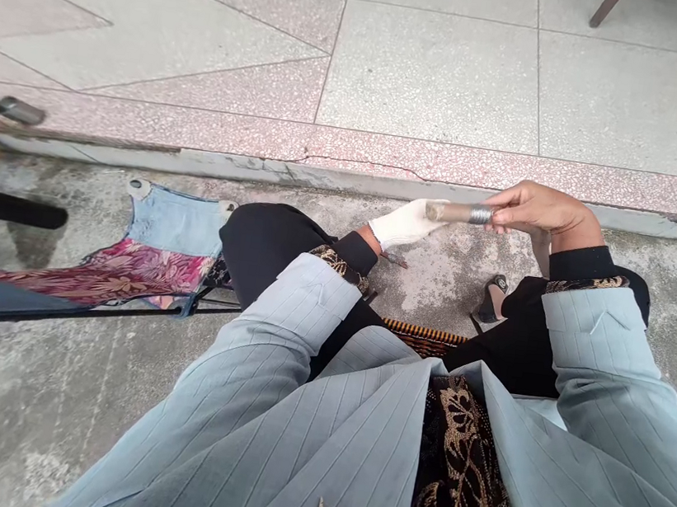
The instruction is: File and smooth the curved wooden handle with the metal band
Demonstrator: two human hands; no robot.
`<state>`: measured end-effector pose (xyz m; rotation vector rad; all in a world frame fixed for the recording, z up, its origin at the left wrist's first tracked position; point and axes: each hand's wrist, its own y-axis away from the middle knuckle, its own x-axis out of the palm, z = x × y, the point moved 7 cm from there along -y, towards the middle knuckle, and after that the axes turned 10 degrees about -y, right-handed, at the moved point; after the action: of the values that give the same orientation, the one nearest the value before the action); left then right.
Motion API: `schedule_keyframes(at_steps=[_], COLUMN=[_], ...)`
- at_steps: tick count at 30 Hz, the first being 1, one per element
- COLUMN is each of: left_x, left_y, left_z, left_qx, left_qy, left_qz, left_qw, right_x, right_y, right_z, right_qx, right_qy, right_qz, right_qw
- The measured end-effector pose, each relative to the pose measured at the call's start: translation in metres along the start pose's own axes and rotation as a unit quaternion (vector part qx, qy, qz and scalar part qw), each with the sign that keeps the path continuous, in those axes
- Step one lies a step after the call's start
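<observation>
The brown stick (457,213) is at 2 o'clock from the middle of the view, lying nearly level between the 2 hands. Silvery wire (479,215) wraps its end at 3 o'clock. There the bare right hand (543,212) pinches it between narrowed fingers. The left hand (408,225), in a white glove, is at the stick's other end; whether its fingers close round it, I cannot tell. A kerb (250,168) runs just beyond both hands, toward 12 o'clock. Out at 9 o'clock lies a flower-patterned cloth (142,269); a dark shoe (488,300) sits at 3 o'clock.
</observation>
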<state>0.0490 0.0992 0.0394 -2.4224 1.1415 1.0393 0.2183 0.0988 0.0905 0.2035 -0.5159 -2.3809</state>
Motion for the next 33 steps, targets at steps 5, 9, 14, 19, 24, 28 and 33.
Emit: schedule_keyframes(at_steps=[5, 9, 14, 19, 24, 28, 33], left_x=[0.016, 0.018, 0.007, -0.003, -0.037, -0.052, -0.04], left_y=[0.001, 0.002, 0.002, 0.003, -0.001, -0.008, -0.016], left_z=[-0.016, -0.027, -0.022, -0.02, -0.031, -0.031, -0.02], left_qx=[0.036, 0.051, 0.016, 0.023, 0.076, 0.081, 0.031], left_qy=[-0.046, -0.098, -0.218, -0.287, -0.173, -0.104, -0.137], left_qz=[0.05, 0.055, 0.044, 0.087, 0.052, 0.018, 0.015], left_qw=[0.997, 0.992, 0.975, 0.954, 0.981, 0.991, 0.99], right_x=[-0.023, -0.037, -0.038, 0.006, 0.019, -0.003, -0.011], right_y=[0.003, -0.007, -0.022, -0.025, -0.002, 0.007, -0.009], right_z=[0.008, -0.009, -0.024, -0.047, -0.003, 0.026, 0.013], right_qx=[-0.078, -0.018, 0.072, 0.175, 0.014, -0.099, -0.082], right_qy=[-0.065, 0.029, 0.224, 0.259, 0.019, -0.102, -0.154], right_qz=[-0.185, -0.281, -0.276, 0.044, 0.122, -0.031, -0.135], right_qw=[0.977, 0.959, 0.932, 0.949, 0.992, 0.989, 0.975])
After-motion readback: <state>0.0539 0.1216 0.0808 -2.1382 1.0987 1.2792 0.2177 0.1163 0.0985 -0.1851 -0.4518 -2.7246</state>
